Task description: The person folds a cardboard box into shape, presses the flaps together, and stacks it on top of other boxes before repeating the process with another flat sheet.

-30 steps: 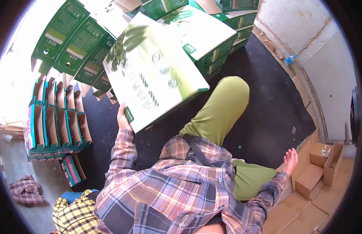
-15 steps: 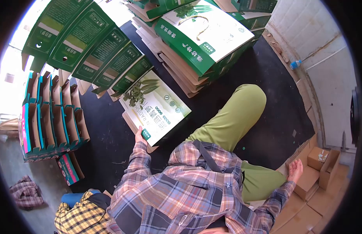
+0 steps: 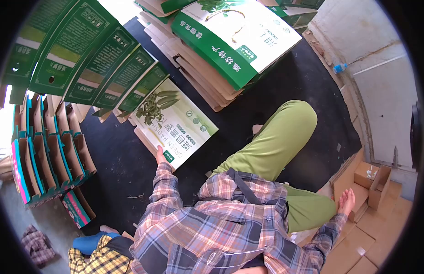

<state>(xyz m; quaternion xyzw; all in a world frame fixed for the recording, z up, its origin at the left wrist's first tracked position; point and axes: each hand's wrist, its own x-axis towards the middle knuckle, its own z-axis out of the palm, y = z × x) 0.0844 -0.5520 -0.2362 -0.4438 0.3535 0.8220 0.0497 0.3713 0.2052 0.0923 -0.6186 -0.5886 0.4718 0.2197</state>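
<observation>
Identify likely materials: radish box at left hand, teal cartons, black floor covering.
Radish box: probably printed cardboard, smooth finish; flat faces, crisp edges.
Teal cartons: likely cardboard, printed outside; bare matte brown inside.
Black floor covering: perhaps rubber or plastic sheet, dull finish; uniform dark surface, exact material unclear.

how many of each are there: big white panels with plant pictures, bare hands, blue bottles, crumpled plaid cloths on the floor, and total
Bare hands: 2, left hand and right hand
White plant-picture panels: 2, one at the left hand, one on the carton stack
Blue bottles: 1
Crumpled plaid cloths: 1
Total: 6
</observation>
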